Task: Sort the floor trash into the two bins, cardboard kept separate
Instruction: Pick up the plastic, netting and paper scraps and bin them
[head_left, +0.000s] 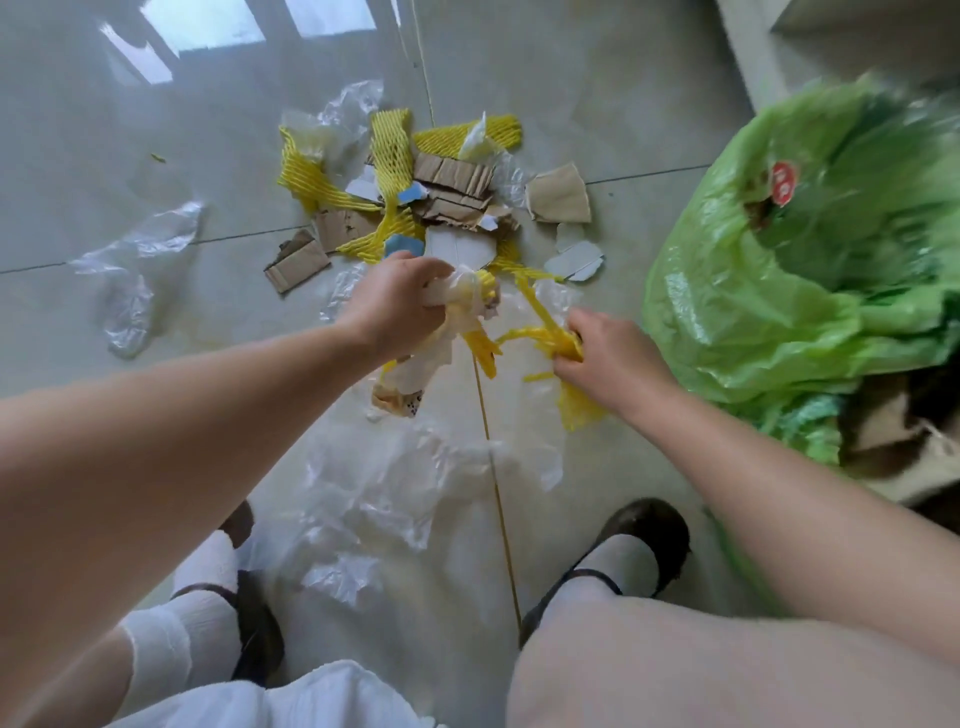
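We see a glossy grey tiled floor (571, 78) spread under everything. At the right stands a bin lined with a green plastic bag (810, 249), blurred, and just below it a second container (893, 436) holding what looks like cardboard. Clear plastic film (395, 499) lies crumpled between our two dark shoes and white socks, with another clear sheet (140, 260) well apart at the left. Ahead sits the trash pile: yellow foam netting (306, 176), torn corrugated cardboard pieces (452, 187), a lone cardboard scrap (558, 195) beside them, and white-and-blue card bits (579, 257). Our left hand (395, 301) has its fingers curled round a wad of clear plastic and yellow netting (467, 296). Our right hand (608, 353) clutches a bunch of yellow netting strands (563, 343), near the green bag.
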